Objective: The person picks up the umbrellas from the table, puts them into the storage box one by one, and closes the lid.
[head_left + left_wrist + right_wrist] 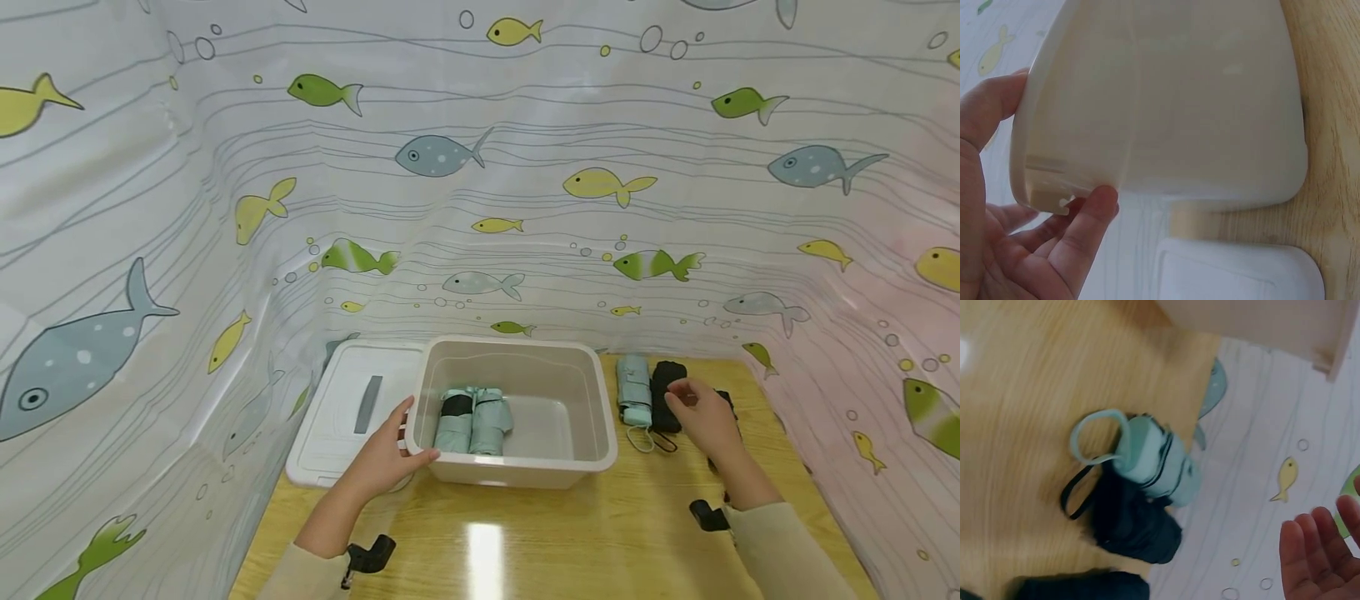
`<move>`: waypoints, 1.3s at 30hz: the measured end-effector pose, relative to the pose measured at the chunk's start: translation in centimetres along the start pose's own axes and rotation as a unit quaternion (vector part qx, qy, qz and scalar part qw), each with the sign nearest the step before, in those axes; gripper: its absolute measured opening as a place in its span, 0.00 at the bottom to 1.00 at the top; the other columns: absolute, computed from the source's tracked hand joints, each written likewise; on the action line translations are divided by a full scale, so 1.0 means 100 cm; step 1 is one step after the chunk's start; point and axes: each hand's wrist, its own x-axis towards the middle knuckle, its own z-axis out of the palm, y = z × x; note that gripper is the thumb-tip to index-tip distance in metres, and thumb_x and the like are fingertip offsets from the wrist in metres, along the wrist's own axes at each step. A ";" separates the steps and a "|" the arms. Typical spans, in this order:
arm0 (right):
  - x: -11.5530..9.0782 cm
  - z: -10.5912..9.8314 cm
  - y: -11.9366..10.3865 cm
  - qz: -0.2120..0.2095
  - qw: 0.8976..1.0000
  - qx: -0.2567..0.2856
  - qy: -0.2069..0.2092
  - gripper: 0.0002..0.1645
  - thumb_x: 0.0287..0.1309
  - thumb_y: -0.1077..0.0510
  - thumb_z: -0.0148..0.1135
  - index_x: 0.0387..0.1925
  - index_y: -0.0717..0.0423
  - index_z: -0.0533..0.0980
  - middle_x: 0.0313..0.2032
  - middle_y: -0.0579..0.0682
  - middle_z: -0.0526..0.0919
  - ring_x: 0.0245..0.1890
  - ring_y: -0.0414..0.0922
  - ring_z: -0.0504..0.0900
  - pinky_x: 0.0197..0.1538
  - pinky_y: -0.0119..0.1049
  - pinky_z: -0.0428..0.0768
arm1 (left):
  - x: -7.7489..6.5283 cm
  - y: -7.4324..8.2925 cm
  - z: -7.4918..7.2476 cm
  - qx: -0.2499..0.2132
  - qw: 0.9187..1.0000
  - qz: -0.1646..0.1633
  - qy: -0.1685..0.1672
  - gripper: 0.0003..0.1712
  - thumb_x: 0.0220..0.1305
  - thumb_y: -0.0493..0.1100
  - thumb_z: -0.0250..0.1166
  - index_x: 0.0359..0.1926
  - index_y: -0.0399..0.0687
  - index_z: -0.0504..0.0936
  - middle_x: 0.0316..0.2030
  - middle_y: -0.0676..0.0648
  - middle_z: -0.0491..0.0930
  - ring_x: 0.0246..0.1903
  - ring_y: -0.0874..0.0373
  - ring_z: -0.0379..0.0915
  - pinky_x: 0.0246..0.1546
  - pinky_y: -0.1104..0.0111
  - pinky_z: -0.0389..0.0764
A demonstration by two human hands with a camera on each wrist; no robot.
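Note:
A cream plastic storage bin point(517, 477) stands at mid-table. My left hand point(381, 457) grips its left end, fingers curled round the rim in the left wrist view. Inside, on the left, two folded light-green umbrellas lie side by side, one umbrella point(453, 423) with a black band, the other umbrella point(489, 423) next to it. My right hand point(701, 417) is raised over the table's right side with nothing in it, fingers loosely bent. Below it are a mint folded umbrella point(1169, 469), a black folded umbrella point(1132, 515) and another black one point(1085, 587), partly hidden in the head view.
A white lid point(330, 425) with a grey handle lies left of the bin, partly under its edge. Fish-patterned sheeting point(480, 208) hangs behind and on both sides of the wooden table point(570, 542). Wrist straps of the umbrellas trail toward the front.

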 end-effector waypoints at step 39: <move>0.016 0.004 0.152 0.169 0.985 -0.009 0.012 0.39 0.75 0.44 0.48 0.67 0.75 0.59 0.63 0.79 0.61 0.59 0.74 0.66 0.58 0.68 0.69 | -0.002 0.000 0.001 -0.006 1.000 -0.006 0.001 0.62 0.57 0.53 0.77 0.80 0.47 0.46 0.71 0.34 0.60 0.64 0.36 0.67 0.50 0.58 0.83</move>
